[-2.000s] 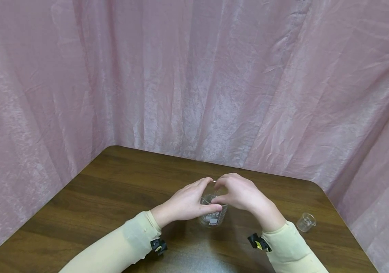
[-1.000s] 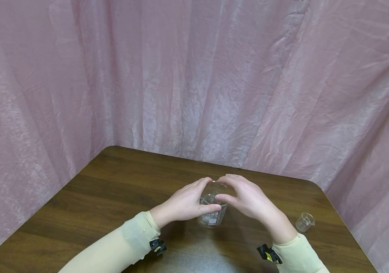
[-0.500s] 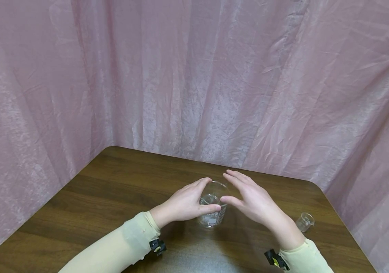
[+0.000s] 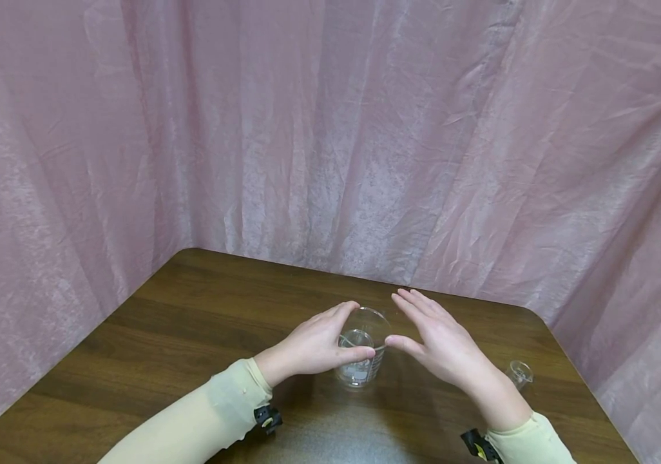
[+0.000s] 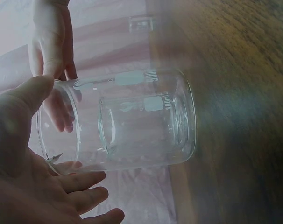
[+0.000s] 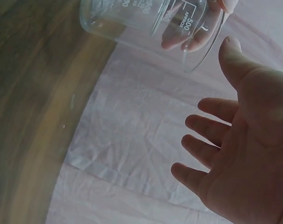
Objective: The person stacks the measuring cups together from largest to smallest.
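A large transparent glass beaker (image 4: 359, 375), marked 500, stands upright on the wooden table. Nested in it is a smaller beaker (image 5: 137, 123) with a 100 mL mark, its spout showing in the left wrist view. My left hand (image 4: 314, 343) grips the large beaker near its rim, thumb on the near side and fingers round the far side. To the right, my right hand (image 4: 445, 348) is spread with straight fingers and holds nothing. Its thumb tip is right by the large beaker's rim. The right wrist view shows this palm facing the beaker.
A tiny glass beaker (image 4: 520, 372) stands on the right part of the table (image 4: 238, 303), partly hidden behind the right forearm. Pink curtains (image 4: 330, 142) hang behind the table and at both sides. Dark wrist cameras (image 4: 268, 419) sit on both cuffs.
My right hand has come away from the large beaker, moving right, and its fingers have straightened and spread. The left hand and the large beaker have stayed in place.
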Demonstrator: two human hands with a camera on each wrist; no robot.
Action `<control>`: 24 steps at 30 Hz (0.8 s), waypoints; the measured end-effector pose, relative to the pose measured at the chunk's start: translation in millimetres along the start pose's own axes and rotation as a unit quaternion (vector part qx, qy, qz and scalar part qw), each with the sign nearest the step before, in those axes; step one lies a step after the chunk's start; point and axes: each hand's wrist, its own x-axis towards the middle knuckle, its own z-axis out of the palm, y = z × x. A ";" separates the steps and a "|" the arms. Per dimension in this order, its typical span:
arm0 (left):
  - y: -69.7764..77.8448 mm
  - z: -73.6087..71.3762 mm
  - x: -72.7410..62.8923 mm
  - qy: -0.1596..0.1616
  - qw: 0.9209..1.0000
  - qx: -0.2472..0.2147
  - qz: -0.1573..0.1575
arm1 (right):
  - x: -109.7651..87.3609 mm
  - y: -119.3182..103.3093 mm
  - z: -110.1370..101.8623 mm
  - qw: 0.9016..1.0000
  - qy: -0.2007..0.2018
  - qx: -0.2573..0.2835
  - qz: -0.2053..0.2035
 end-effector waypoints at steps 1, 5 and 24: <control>-0.2 0.1 0.2 0.001 1.000 0.000 0.002 | -0.8 0.8 -0.3 1.000 0.002 -0.002 0.000; -0.4 0.2 0.7 0.005 1.000 -0.003 0.008 | -4.4 4.9 -1.5 1.000 0.007 -0.011 0.001; 1.2 -0.5 0.3 -0.003 1.000 -0.010 -0.004 | -25.1 24.9 -11.8 0.999 -0.011 -0.037 0.031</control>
